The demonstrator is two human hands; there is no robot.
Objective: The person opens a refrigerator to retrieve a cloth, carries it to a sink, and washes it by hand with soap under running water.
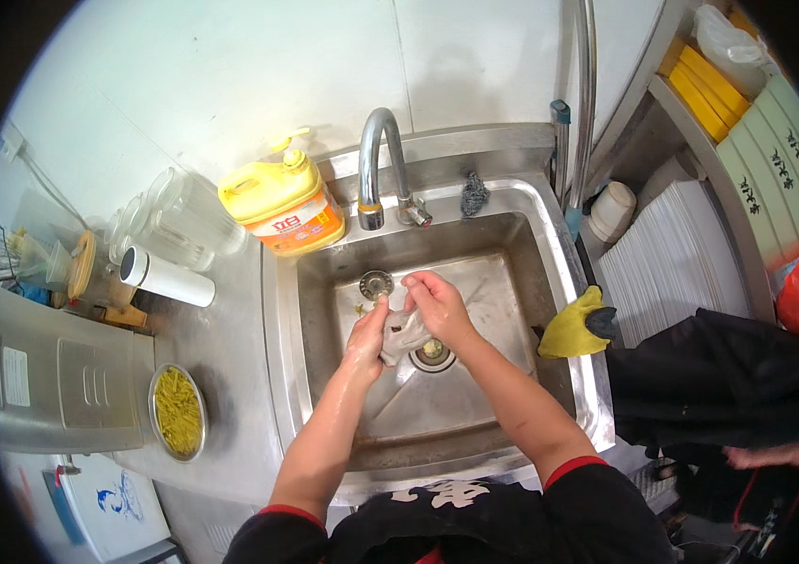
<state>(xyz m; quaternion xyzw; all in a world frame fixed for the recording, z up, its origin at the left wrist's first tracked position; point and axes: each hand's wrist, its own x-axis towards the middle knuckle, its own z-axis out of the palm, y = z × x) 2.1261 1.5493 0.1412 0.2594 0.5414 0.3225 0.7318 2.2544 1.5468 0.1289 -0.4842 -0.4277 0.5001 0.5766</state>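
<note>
Over the stainless steel sink [470,416], a wet greyish-white cloth [403,342] is stretched between both hands. My left hand [367,335] grips its left side. My right hand [434,299] holds its right side, the thumb and forefinger near the upper edge. Beneath the cloth, the drain [433,356] holds some pale scraps. A round metal overflow fitting [376,284] is on the sink's far wall side, with small green bits near it. The curved faucet [381,162] rises behind the hands; no running water can be made out.
A yellow detergent jug [283,204], steel scouring pad [474,195] and yellow cloth [574,326] border the sink. Leftward are a white flask [170,276], clear pitchers [187,218] and a metal bowl of green cut vegetables [178,414]. White containers [674,254] are stacked at right. Another person's arm [766,456] shows lower right.
</note>
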